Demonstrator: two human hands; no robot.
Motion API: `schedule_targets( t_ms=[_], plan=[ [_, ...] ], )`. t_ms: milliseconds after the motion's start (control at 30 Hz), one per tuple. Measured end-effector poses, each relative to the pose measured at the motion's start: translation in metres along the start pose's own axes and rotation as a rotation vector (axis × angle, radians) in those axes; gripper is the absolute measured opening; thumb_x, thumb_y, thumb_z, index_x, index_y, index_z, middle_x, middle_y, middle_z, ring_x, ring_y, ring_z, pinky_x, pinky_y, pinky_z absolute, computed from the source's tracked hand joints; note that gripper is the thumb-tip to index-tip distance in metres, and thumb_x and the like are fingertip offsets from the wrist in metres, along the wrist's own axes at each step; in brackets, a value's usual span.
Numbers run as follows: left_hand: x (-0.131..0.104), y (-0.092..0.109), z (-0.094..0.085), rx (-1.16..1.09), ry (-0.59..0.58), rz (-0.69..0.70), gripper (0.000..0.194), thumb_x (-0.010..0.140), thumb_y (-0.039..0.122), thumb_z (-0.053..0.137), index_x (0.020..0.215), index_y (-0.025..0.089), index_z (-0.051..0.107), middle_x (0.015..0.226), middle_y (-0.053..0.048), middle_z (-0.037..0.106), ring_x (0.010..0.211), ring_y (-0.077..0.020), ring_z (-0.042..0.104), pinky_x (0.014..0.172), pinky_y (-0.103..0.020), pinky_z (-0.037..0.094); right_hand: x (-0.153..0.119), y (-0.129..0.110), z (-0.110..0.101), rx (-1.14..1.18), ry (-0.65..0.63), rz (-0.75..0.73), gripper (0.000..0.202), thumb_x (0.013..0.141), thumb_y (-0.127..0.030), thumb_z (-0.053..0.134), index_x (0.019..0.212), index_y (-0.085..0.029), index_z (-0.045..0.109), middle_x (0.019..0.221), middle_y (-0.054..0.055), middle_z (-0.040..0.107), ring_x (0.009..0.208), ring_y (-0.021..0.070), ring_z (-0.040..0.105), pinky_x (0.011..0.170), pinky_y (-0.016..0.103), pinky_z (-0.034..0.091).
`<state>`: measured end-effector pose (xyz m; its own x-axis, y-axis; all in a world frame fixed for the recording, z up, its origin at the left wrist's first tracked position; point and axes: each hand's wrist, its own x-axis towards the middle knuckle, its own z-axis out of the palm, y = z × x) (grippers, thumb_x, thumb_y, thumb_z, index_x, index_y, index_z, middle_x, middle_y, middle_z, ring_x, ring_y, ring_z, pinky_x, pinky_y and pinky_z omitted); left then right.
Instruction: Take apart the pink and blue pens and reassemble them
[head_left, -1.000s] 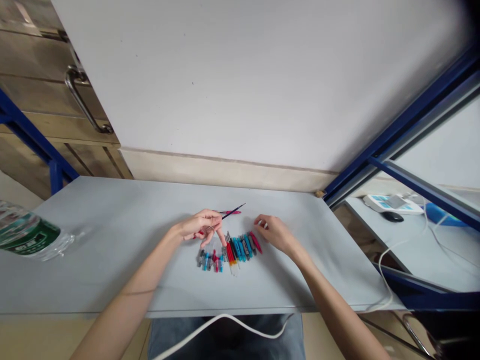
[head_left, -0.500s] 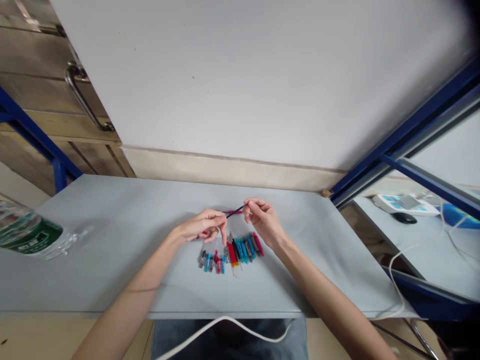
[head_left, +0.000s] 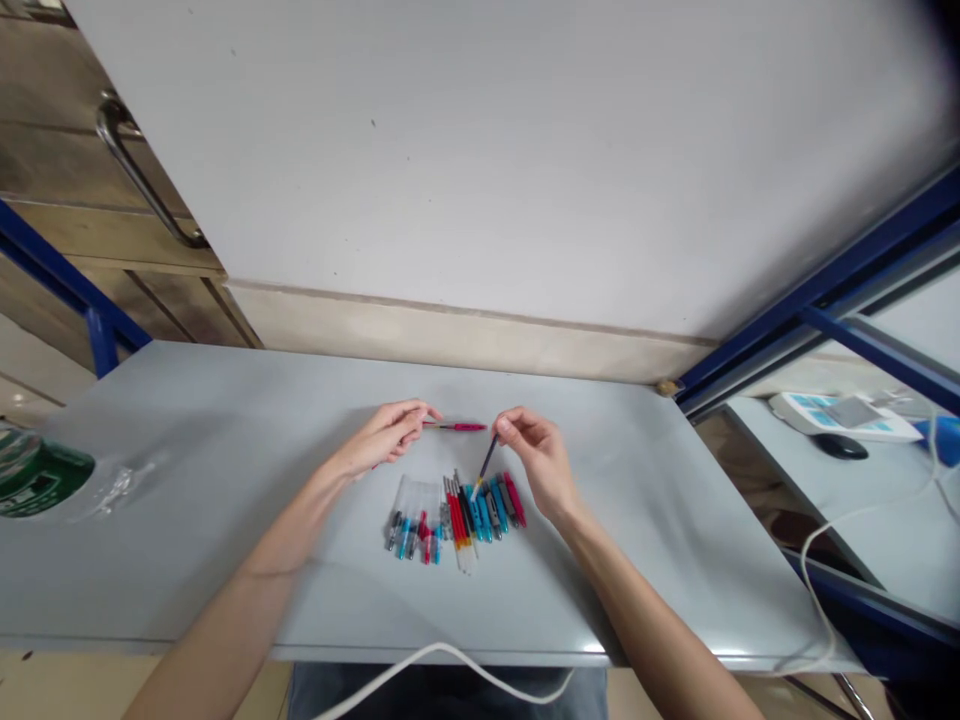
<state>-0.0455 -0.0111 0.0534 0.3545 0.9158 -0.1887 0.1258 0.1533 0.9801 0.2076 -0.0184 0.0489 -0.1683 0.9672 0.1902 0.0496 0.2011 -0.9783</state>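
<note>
My right hand (head_left: pixel 531 450) pinches the upper end of a dark pen refill (head_left: pixel 489 456), which tilts down toward the pen parts. Its pale lower end is over the blue grips. My left hand (head_left: pixel 386 437) is curled above the table, left of a pink pen part (head_left: pixel 466 427) lying crosswise. A thin red tip pokes out under the left palm; what it belongs to is hidden. Below the hands lie several clear barrels (head_left: pixel 416 497) with coloured ends, red refills (head_left: pixel 456 510), blue grips (head_left: pixel 484 515) and a pink grip (head_left: pixel 515 500), set side by side.
The grey table (head_left: pixel 247 440) meets a white wall behind. A large plastic bottle (head_left: pixel 52 475) lies at the left. A white cable (head_left: pixel 442 648) loops along the front edge. Right of the blue frame (head_left: pixel 795 300) are a white device (head_left: pixel 847 415) and a black mouse (head_left: pixel 838 446).
My hands have moved apart, and the dark refill has left my left fingers. My right hand now tilts it downward over the pen parts. The view has shifted slightly.
</note>
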Motion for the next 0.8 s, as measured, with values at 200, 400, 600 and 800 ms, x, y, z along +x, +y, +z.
schedule_targets(
  t_ms=[200,400,600,800],
  plan=[
    [0.005,-0.009,0.008,-0.023,0.016,-0.010,0.038,0.095,0.052,0.058,0.115,0.021,0.062,0.068,0.007,0.030,0.050,-0.0064,0.022,0.043,-0.017,0.013,-0.010,-0.002,0.014,-0.278,-0.139,-0.085,0.027,0.099,-0.044,0.056,0.086,-0.021,0.062,0.083,0.002,0.063,0.082,0.0185,0.054,0.082,0.032,0.044],
    [0.005,-0.013,0.006,-0.044,0.039,-0.049,0.036,0.095,0.049,0.060,0.118,0.021,0.062,0.069,0.007,0.031,0.050,-0.0055,0.022,0.043,-0.017,0.013,-0.011,-0.003,0.015,-0.297,-0.160,-0.114,0.024,0.099,-0.040,0.058,0.084,-0.021,0.062,0.085,0.003,0.065,0.083,0.0186,0.055,0.080,0.031,0.043],
    [0.008,-0.016,0.003,-0.041,0.084,-0.032,0.037,0.095,0.049,0.059,0.117,0.020,0.062,0.069,0.007,0.030,0.048,-0.0047,0.021,0.042,-0.017,0.012,-0.013,0.000,0.018,-0.374,-0.108,-0.191,0.023,0.101,-0.037,0.057,0.084,-0.022,0.062,0.083,0.003,0.066,0.083,0.0205,0.053,0.079,0.033,0.042],
    [0.007,-0.014,0.004,-0.036,0.080,-0.039,0.037,0.094,0.048,0.060,0.117,0.020,0.063,0.068,0.007,0.031,0.047,-0.0046,0.022,0.041,-0.017,0.012,-0.017,-0.003,0.021,-0.394,-0.091,-0.281,0.023,0.103,-0.033,0.053,0.085,-0.022,0.060,0.083,0.004,0.065,0.083,0.0212,0.054,0.078,0.033,0.042]
  ],
)
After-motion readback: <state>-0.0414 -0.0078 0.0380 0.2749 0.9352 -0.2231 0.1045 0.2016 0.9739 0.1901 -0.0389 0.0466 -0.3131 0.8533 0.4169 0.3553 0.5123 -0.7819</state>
